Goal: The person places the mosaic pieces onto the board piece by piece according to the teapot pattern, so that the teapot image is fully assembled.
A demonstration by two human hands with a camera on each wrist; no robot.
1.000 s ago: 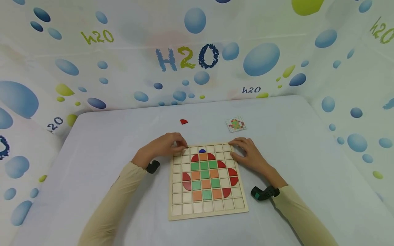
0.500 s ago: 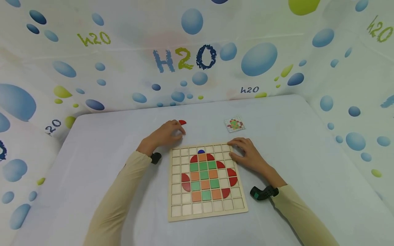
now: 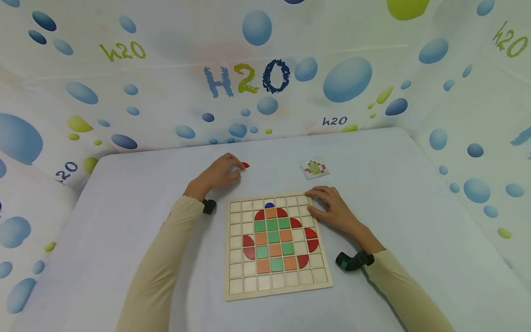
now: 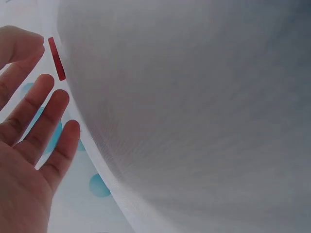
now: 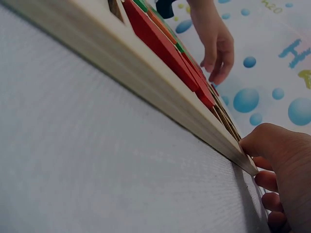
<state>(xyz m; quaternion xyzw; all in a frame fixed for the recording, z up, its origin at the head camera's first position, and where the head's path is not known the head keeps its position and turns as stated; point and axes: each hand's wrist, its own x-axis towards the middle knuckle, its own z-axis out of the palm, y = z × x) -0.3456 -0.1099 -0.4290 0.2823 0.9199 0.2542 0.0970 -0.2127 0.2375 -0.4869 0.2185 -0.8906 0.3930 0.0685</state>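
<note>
A red quarter-circle tile (image 3: 246,165) lies flat on the white table beyond the board. My left hand (image 3: 220,172) is over the table beside it, its index fingertip at the tile's left edge. In the left wrist view the fingers (image 4: 58,104) are spread and loosely bent, with the red tile (image 4: 57,59) just past the fingertips. At the far right corner of the wooden grid board (image 3: 279,279), my right hand (image 3: 337,211) holds the frame with thumb and fingers about the corner. Green and orange square tiles, red quarter-circles and a blue half-circle sit in the board's cells.
A small pattern card (image 3: 314,168) with a similar coloured figure lies behind the board on the right. A white backdrop (image 3: 166,110) with blue and green drops rises at the table's far edge. A black wrist camera (image 3: 354,261) sits on the right wrist.
My left hand has left the board's far left corner and moved away from me to the red quarter-circle tile. The right hand stays at its corner of the board.
</note>
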